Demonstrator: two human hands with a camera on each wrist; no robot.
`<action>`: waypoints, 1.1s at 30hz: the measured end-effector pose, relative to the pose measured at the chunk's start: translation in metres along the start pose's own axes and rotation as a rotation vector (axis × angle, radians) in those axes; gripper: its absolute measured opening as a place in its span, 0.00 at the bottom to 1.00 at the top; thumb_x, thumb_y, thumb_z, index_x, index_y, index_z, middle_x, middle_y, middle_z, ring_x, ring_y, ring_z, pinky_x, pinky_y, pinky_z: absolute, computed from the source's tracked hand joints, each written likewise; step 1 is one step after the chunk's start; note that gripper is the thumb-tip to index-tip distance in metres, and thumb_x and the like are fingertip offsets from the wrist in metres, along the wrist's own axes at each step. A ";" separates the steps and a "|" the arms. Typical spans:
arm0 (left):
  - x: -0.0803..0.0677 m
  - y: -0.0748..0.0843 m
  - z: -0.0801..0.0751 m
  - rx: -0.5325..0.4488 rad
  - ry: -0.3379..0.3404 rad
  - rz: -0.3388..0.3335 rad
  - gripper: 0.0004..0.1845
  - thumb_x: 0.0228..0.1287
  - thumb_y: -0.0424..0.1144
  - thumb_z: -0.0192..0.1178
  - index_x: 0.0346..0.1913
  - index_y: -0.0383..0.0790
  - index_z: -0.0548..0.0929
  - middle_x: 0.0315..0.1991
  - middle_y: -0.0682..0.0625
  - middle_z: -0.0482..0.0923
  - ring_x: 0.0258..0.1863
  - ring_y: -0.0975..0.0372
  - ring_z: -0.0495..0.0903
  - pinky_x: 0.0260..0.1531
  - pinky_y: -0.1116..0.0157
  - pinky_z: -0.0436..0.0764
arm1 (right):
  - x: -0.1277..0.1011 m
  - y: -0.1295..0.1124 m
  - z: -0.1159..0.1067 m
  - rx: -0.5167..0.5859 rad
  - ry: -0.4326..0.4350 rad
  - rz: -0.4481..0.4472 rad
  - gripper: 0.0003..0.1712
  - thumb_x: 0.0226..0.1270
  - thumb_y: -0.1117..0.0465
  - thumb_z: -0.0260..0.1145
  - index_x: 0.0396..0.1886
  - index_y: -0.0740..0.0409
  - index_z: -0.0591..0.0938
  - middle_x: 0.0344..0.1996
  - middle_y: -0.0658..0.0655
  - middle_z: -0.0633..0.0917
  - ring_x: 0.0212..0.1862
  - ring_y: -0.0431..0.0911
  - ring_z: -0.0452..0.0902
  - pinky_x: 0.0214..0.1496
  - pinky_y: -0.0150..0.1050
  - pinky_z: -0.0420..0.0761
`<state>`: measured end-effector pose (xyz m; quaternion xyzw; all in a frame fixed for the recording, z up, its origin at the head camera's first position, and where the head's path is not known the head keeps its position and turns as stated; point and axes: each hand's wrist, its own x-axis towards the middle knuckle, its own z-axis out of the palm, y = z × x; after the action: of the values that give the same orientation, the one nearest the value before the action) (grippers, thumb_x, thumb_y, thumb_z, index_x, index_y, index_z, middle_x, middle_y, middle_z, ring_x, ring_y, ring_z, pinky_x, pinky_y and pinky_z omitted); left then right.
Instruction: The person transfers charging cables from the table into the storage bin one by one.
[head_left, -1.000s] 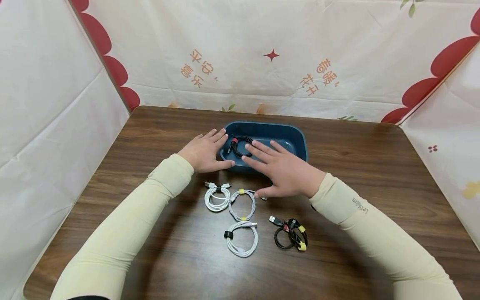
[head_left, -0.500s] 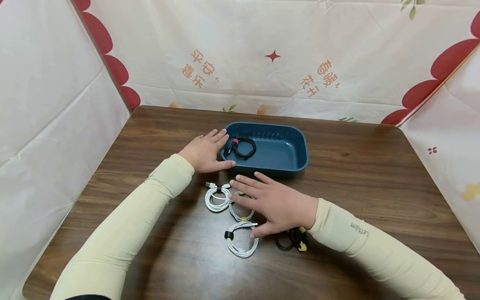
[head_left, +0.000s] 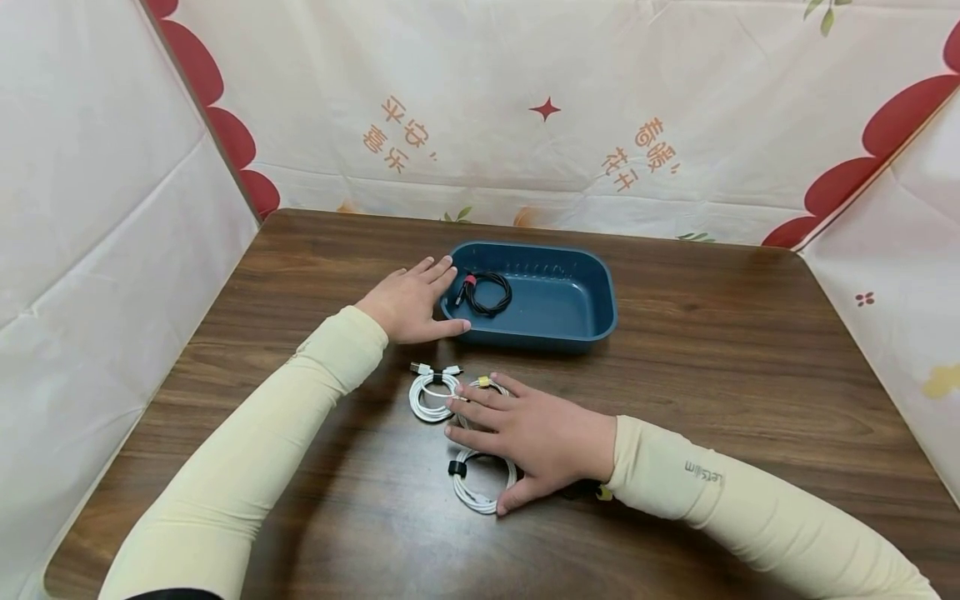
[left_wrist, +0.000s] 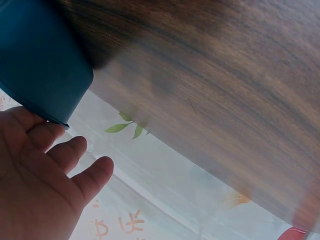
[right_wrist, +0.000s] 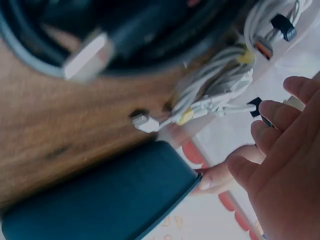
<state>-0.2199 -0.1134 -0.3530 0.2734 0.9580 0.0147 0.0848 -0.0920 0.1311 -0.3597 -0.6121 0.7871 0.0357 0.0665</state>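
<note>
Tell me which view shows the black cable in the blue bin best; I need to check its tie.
The head view: the black cable lies coiled in the blue bin, red tie visible. The left wrist view shows only the bin's outer wall; the right wrist view likewise.

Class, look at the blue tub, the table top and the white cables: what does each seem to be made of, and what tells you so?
Blue tub: probably moulded plastic, with an even colour, rounded corners and a soft sheen. Table top: dark wood or wood-look laminate, with streaked grain and a smooth surface; which one is unclear. White cables: likely rubbery plastic sheathing, smooth and coiled, with metal plug ends.
</note>
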 end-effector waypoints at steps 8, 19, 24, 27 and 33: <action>0.000 -0.001 0.000 -0.008 -0.005 0.001 0.54 0.62 0.78 0.40 0.80 0.43 0.50 0.80 0.48 0.42 0.78 0.51 0.44 0.71 0.47 0.56 | 0.005 -0.004 0.010 -0.030 0.019 -0.046 0.56 0.59 0.21 0.55 0.78 0.50 0.63 0.77 0.58 0.59 0.78 0.53 0.46 0.74 0.60 0.50; 0.001 -0.001 0.001 -0.008 0.002 -0.011 0.55 0.60 0.80 0.39 0.80 0.43 0.51 0.80 0.48 0.42 0.78 0.51 0.44 0.71 0.47 0.56 | 0.007 -0.003 0.018 -0.023 -0.026 -0.036 0.56 0.58 0.19 0.53 0.77 0.50 0.63 0.77 0.58 0.57 0.78 0.52 0.45 0.75 0.56 0.50; 0.002 -0.002 0.000 -0.011 0.002 -0.011 0.55 0.60 0.80 0.39 0.80 0.43 0.51 0.80 0.48 0.43 0.78 0.51 0.44 0.71 0.47 0.57 | 0.007 -0.003 0.018 -0.028 -0.034 -0.031 0.57 0.58 0.19 0.53 0.77 0.51 0.63 0.77 0.58 0.57 0.78 0.52 0.45 0.75 0.56 0.50; 0.002 -0.002 0.000 -0.014 0.003 -0.005 0.55 0.61 0.80 0.40 0.80 0.43 0.51 0.80 0.47 0.43 0.78 0.51 0.44 0.70 0.47 0.57 | 0.008 -0.004 0.018 -0.042 -0.034 -0.039 0.56 0.58 0.20 0.54 0.76 0.52 0.65 0.77 0.58 0.58 0.78 0.53 0.45 0.75 0.56 0.52; 0.001 -0.001 0.001 -0.016 -0.002 -0.008 0.55 0.61 0.79 0.40 0.80 0.43 0.51 0.80 0.48 0.42 0.78 0.51 0.44 0.70 0.47 0.57 | 0.008 -0.003 0.018 -0.052 -0.027 -0.056 0.54 0.57 0.20 0.56 0.73 0.51 0.70 0.76 0.59 0.59 0.78 0.54 0.46 0.74 0.56 0.53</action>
<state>-0.2212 -0.1135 -0.3543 0.2690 0.9589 0.0217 0.0879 -0.0897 0.1246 -0.3785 -0.6348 0.7676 0.0627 0.0622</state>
